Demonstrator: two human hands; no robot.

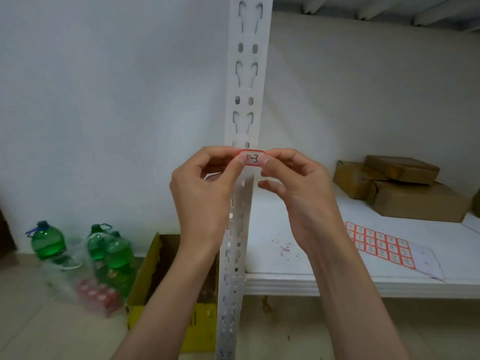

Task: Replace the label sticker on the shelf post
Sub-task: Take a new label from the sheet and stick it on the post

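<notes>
Head view: a white slotted shelf post point(245, 81) rises through the middle of the frame, against a pale wall; about halfway up it, a small red-bordered label sticker point(252, 158) with dark handwriting lies across the post's front face; the left hand point(205, 193) has its thumb on the sticker's left end, its fingers curled behind that edge; the right hand point(296, 188) has its thumb on the sticker's right end, index finger curled over the top, the other fingers loosely bent below; both forearms reach up from the bottom of the frame. To the right, a white shelf board point(324, 281) carries a sheet of red-bordered stickers point(380, 244), partly used, and a few small scraps near the post; taped cardboard boxes point(405, 188) are stacked at the back right. On the floor at left stand green plastic bottles point(48, 240) in clear wrap; beside them is an open yellow carton point(166, 281).
</notes>
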